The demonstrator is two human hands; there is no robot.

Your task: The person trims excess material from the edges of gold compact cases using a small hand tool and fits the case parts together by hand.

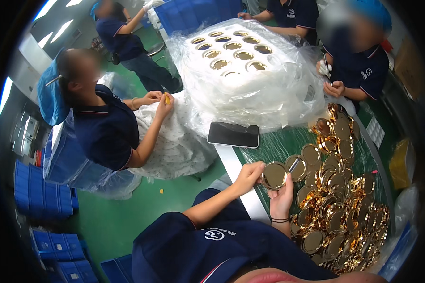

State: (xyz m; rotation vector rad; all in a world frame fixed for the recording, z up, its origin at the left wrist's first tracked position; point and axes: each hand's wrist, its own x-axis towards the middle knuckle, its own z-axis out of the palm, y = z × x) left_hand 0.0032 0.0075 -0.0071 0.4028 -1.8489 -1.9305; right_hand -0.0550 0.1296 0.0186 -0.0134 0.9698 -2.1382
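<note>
My left hand point(251, 177) is closed on the left edge of a shiny round gold lid point(274, 175), tilted with its flat face up. From below and the right, my right hand point(282, 200) touches the same lid. Its fingers also grip a slim pen-like tool point(294, 164), whose exact kind I cannot make out. Both hands are above the near-left part of the green table. A large heap of similar gold lids point(337, 188) spreads just right of my hands.
A black-screened phone point(233, 135) lies beyond my hands. Behind it, a plastic-wrapped white tray point(231, 59) holds several gold lids. Co-workers sit at left point(104, 118) and far right point(359, 61); others are farther back. Blue crates point(42, 191) stand on the left floor.
</note>
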